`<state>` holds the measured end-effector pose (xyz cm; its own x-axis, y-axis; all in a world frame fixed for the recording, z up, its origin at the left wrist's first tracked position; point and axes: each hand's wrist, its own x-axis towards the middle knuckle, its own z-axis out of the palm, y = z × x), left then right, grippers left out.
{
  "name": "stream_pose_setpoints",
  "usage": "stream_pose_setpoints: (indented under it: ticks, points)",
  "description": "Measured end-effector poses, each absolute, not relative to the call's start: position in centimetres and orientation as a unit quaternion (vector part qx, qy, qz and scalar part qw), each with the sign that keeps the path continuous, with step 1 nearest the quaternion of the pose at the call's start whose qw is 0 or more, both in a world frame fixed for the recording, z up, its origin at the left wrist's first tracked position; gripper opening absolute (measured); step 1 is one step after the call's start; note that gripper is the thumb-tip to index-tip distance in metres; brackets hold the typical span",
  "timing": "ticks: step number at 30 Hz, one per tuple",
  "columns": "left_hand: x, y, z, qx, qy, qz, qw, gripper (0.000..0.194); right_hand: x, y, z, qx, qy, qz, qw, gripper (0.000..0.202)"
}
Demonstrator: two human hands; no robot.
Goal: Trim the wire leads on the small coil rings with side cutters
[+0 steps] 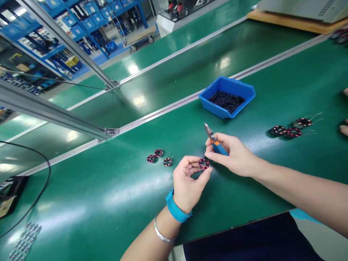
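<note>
Between the thumb and fingers of my left hand (pixel 190 177) is a small round motor stator (pixel 203 164), black with red and pink marks around its ring. My right hand (pixel 233 154) grips blue-handled cutting pliers (pixel 219 148), their metal jaws pointing up and away from me. The right fingertips are close beside the stator; whether they touch it or its wires I cannot tell. To the left of my hands lie three similar stators (pixel 168 161), one with thin wires sticking up. Three more stators (pixel 293 132) with long thin wires sit to the right.
Beyond my hands stands a blue bin (pixel 231 108) of short black pieces. A metal frame post (pixel 54 112) meets the green table (pixel 108 214) at left, near a black cable (pixel 49 170). Several small metal-looking parts (pixel 25 241) lie front left. Another person's fingers (pixel 344 127) show at the right edge.
</note>
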<state>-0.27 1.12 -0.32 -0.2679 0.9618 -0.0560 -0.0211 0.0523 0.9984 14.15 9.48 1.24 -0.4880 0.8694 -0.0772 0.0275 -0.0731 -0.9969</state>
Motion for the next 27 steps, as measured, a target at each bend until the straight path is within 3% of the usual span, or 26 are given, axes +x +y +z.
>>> stream_pose_setpoints:
  ticks: [8,14,20,23,27]
  points:
    - [-0.1,1.1,0.0,0.396,0.586,0.544,0.452,0.025,15.4,11.1,1.5,-0.433,-0.54,0.586,0.421,0.043]
    - [-0.1,1.2,0.1,0.395,0.576,0.549,0.46,0.025,14.9,10.0,1.3,-0.377,-0.591,0.646,0.301,0.037]
    - [0.1,1.3,-0.3,0.416,0.578,0.543,0.445,0.025,14.5,9.7,0.8,-0.356,-0.619,0.629,0.308,0.024]
    - [-0.6,1.4,-0.8,0.482,0.611,0.504,0.374,0.021,14.5,10.3,0.5,-0.379,-0.6,0.611,0.351,0.025]
    - [-3.4,0.9,-0.4,0.666,0.65,0.343,0.128,0.013,14.3,10.6,0.7,-0.385,-0.563,0.579,0.448,0.026]
